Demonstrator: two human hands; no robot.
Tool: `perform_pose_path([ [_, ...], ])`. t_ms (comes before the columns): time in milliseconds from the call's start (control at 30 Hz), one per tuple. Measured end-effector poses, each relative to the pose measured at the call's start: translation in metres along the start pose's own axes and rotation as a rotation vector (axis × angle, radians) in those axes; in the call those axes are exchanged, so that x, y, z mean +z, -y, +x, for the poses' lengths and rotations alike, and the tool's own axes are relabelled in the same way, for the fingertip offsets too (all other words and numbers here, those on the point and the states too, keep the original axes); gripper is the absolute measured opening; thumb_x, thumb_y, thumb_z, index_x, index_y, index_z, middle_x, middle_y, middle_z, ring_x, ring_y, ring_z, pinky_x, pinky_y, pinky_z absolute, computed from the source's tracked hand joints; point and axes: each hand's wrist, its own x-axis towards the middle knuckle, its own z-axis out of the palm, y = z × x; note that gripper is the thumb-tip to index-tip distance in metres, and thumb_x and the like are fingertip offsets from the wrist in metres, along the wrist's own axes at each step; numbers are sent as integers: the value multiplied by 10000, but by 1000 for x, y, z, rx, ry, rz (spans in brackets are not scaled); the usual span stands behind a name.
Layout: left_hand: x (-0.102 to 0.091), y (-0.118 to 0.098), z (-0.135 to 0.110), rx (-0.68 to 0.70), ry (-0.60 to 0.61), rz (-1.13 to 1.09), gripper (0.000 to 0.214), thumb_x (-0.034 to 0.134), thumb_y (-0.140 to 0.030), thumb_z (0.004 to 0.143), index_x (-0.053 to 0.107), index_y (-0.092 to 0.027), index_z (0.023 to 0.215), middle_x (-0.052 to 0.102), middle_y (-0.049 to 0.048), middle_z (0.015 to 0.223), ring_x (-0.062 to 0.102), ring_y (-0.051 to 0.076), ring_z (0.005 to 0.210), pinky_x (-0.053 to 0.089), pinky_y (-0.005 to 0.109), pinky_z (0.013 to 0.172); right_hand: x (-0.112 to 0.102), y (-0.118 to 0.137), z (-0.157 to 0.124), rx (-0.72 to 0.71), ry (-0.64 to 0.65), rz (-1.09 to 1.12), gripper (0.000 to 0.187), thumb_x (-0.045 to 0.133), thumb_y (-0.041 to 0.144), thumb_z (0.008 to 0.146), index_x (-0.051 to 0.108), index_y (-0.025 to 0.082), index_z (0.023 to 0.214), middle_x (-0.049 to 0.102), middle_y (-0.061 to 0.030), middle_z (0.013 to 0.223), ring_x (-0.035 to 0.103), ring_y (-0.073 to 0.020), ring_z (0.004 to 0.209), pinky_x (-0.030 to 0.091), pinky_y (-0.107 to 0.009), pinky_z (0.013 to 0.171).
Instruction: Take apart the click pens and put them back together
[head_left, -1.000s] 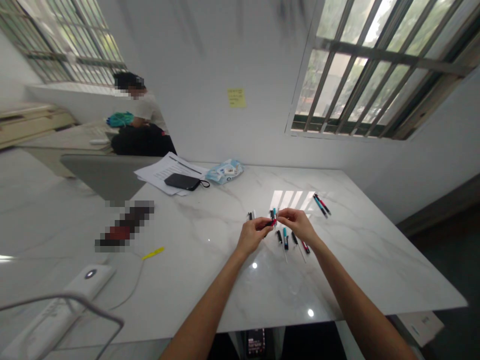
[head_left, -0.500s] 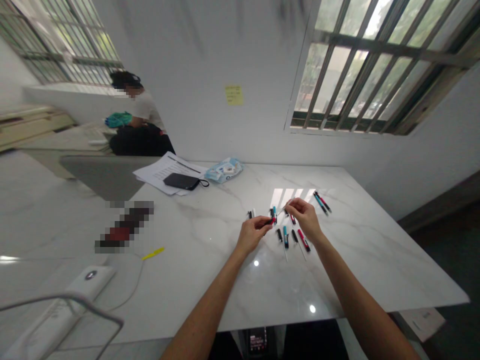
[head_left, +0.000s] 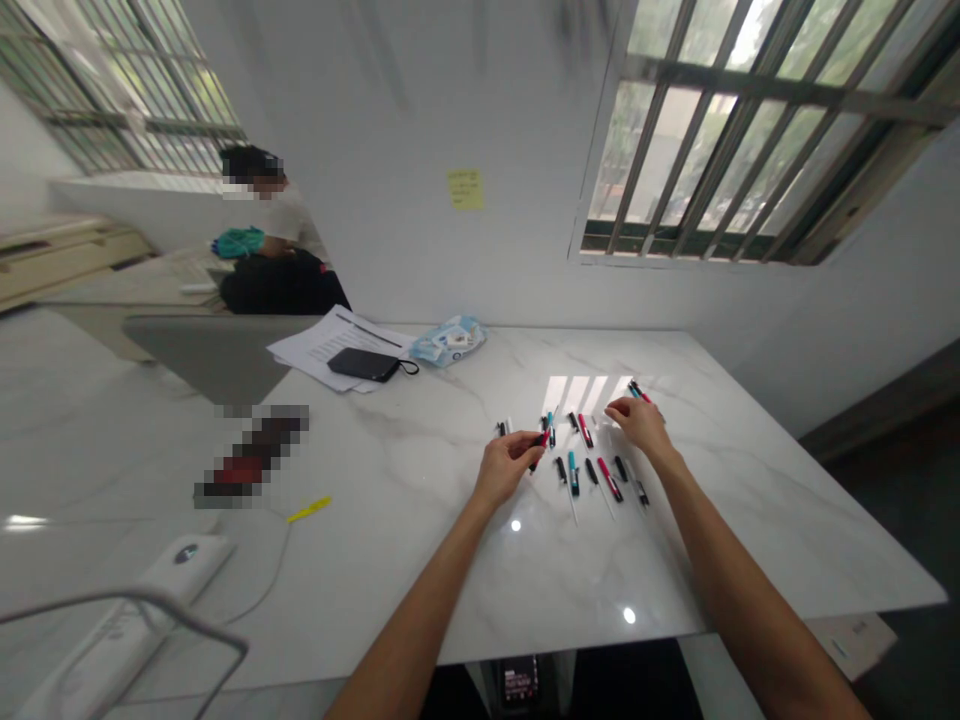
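On the marble table (head_left: 757, 520), right of centre: my left hand (head_left: 506, 470) pinches a red-and-black pen (head_left: 538, 452) in a narrow grip. Its long axis is tilted, lower end pointing down-left, upper end up-right toward the other pens. My right hand (head_left: 634, 425) is open, fingers spread low over the marble, nothing visible in it, just beside a pen pair (head_left: 637, 389) beyond it. Loose pens lie spaced between and ahead of my hands, most pointing roughly toward me: teal pen (head_left: 573, 474), red pen (head_left: 610, 480), black pen (head_left: 591, 470). Far edge, left of centre: papers (head_left: 322, 345) under a black case (head_left: 362, 365), wipes packet (head_left: 450, 341) beside them. Nearer left: yellow marker (head_left: 309, 509). Upper left, a seated person (head_left: 289, 215) has both hands at a teal cloth (head_left: 238, 242).
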Motion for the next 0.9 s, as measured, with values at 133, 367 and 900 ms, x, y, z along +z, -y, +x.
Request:
perform_pose_path([
  [133,1,1,-1,-26,11,-8,394,878,-376,788,851,-145,1106,865,113,1043,797,212,879,622,312,828,15,-11,2,-13,56,-21,201,752,356,904,854,183,919,856,-134,941,787,-284,876,546,-372,825],
  [367,-2,2,0,-81,93,16,449,898,-427,789,844,-126,1118,858,134,1062,787,193,818,615,303,804,31,-3,-4,-57,82,75,163,688,278,893,819,186,858,832,-122,899,749,-257,862,535,-368,829],
  [900,-2,-4,-5,-209,275,84,460,866,-429,845,772,-147,1196,851,123,1063,812,219,900,620,341,864,35,47,-33,161,160,1152,385,984,479,684,808,220,909,756,-6,792,630,-141,713,482,-285,674],
])
